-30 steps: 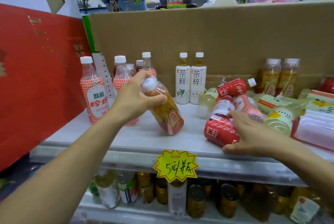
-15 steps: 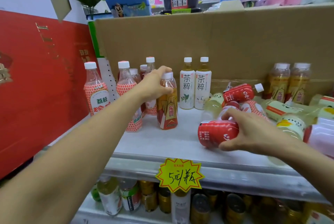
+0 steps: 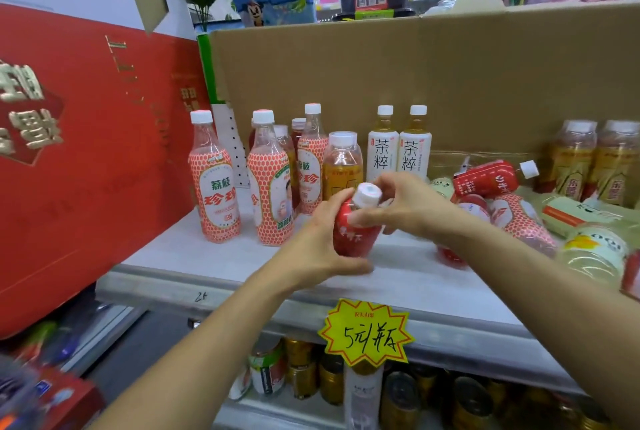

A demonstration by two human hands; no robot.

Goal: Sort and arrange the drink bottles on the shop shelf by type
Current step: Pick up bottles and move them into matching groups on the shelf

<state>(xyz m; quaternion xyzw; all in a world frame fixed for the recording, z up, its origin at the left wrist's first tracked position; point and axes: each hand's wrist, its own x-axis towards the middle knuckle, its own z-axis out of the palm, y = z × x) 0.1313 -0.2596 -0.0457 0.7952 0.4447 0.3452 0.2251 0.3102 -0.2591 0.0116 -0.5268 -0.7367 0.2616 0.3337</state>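
Above the front of the shelf, the left hand wraps the body of a red bottle, grip closed around it. The right hand pinches the bottle's neck from three o'clock, just below the white cap. Loose bottles lie heaped at three o'clock.

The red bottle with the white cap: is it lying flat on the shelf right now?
No, the red bottle is held upright between the left hand and right hand.

Lighting: bright, even, daylight from a window at top centre. Shadows: soft. Distortion: wide-angle bowing at frame edges. Blur: lower-left corner smeared; clear plastic bottles at right edge soft.
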